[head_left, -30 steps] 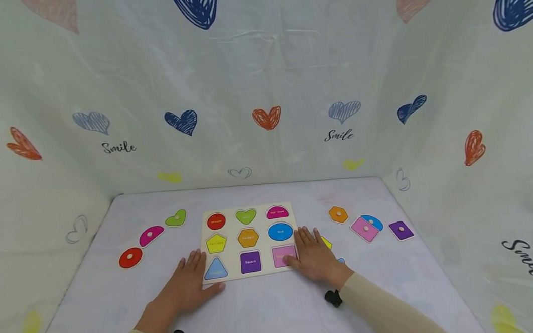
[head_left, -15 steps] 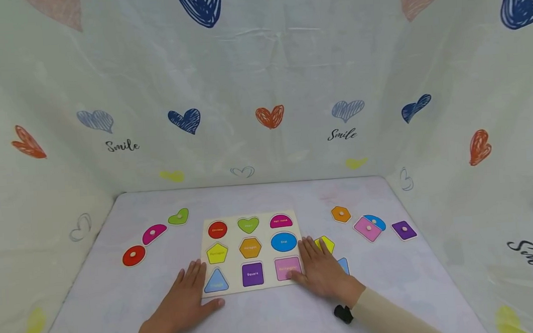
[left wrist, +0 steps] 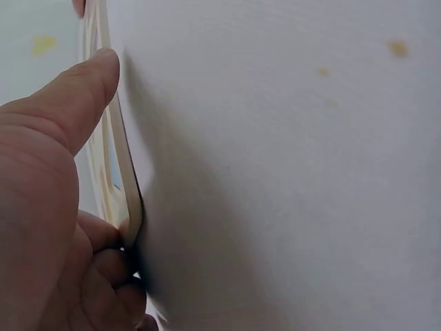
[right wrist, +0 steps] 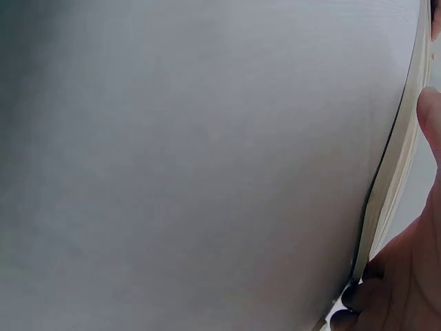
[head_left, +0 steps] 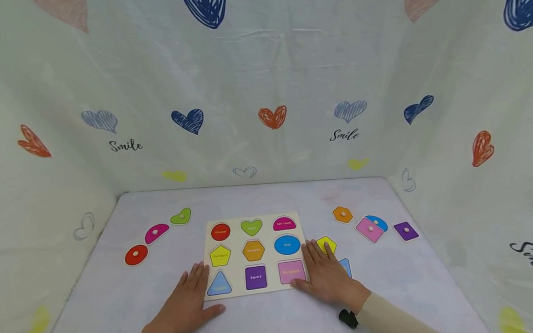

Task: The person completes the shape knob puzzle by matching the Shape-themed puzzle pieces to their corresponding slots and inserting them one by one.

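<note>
A cream shape puzzle board (head_left: 238, 271) lies flat on the table, its printed slots showing coloured, labelled shapes in rows. My left hand (head_left: 183, 299) rests at its left edge with fingers straight and thumb spread near the front left corner. On the opposite side, my right hand (head_left: 328, 279) lies along the right edge, its thumb at the pink rectangle slot (head_left: 291, 271). Both wrist views show the board's thin side, the left thumb (left wrist: 103, 69) and right thumb (right wrist: 428, 114) close against it. A yellow pentagon piece (head_left: 327, 244) and a blue triangle piece (head_left: 346, 266) are partly hidden by the right hand.
To the left lie a red circle (head_left: 136, 255), a magenta half-round (head_left: 156, 234) and a green heart (head_left: 181, 216). Right of the board are an orange hexagon (head_left: 343, 215), a pink rectangle (head_left: 368, 230) overlapping a blue oval (head_left: 379, 222), and a purple square (head_left: 406, 231).
The board has slid toward the front of the table, with both hands moving along at its sides. More of the yellow pentagon and blue triangle now shows beside the right hand.
</note>
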The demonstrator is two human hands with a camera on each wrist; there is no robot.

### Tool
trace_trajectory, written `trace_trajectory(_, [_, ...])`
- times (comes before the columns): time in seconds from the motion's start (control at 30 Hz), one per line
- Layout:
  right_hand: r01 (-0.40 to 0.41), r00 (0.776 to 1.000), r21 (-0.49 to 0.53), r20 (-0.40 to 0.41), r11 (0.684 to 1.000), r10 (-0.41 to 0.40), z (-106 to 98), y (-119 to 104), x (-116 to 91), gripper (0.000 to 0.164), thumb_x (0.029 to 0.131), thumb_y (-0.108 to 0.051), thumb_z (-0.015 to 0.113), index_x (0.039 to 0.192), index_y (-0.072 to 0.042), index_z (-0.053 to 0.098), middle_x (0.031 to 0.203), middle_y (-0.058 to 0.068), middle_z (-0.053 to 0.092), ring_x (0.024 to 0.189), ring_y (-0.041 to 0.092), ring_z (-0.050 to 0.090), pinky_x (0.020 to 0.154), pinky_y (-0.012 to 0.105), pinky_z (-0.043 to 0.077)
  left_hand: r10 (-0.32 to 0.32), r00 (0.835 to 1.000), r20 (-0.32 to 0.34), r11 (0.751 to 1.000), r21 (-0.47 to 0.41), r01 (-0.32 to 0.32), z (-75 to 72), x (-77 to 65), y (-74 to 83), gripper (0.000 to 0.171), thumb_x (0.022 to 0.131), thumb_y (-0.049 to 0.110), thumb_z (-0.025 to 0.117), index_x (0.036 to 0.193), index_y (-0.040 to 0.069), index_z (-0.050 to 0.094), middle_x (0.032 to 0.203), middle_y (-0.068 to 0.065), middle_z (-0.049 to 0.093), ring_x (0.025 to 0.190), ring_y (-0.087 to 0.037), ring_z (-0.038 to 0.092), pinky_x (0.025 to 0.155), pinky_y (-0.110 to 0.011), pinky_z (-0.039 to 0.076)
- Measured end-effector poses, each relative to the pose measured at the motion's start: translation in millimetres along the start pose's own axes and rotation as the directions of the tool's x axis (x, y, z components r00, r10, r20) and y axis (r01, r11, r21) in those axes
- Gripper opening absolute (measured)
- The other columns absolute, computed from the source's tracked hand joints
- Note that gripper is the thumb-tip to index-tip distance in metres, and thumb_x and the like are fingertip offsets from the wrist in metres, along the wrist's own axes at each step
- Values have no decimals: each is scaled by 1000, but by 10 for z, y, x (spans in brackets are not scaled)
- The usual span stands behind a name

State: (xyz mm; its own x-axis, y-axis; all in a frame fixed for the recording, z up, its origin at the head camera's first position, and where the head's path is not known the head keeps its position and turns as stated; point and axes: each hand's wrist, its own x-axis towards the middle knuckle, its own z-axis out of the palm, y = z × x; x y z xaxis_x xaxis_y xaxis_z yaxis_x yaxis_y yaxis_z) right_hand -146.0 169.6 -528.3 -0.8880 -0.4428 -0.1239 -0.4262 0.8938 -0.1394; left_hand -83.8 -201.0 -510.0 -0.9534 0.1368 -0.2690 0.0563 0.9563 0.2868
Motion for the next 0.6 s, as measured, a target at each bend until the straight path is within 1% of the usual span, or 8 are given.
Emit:
trace_trajectory(0.23, [22, 1000, -10, 6, 1000, -22, 2, 29, -72, 106, 95, -79, 49, 166, -3, 27, 174, 16, 27, 163, 37, 19, 132, 61, 11, 11, 1000, -18, 1000, 25, -11, 26, -15, -32, 117, 79, 64, 82, 163, -1, 34, 170, -23, 33, 160, -44, 22, 128, -64, 17])
trace_trajectory(0.4, [52, 999, -44, 12, 998, -52, 0, 81, -102, 105, 96, -78, 49, 167, -3, 25, 175, 14, 26, 163, 36, 19, 132, 60, 12, -1, 1000, -4, 1000, 17, 1, 39, -20, -18, 117, 78, 64, 82, 163, 0, 34, 170, -21, 32, 160, -44, 22, 128, -65, 17])
trace_trajectory(0.6, [67, 998, -99, 20, 993, -66, -11, 157, -110, 103, 97, -79, 43, 167, -6, 24, 175, 12, 25, 163, 33, 20, 132, 57, 15, -3, 1000, 13, 1000, 8, 3, 55, -51, 18, 116, 78, 62, 83, 163, 0, 34, 170, -21, 33, 160, -44, 23, 128, -65, 19])
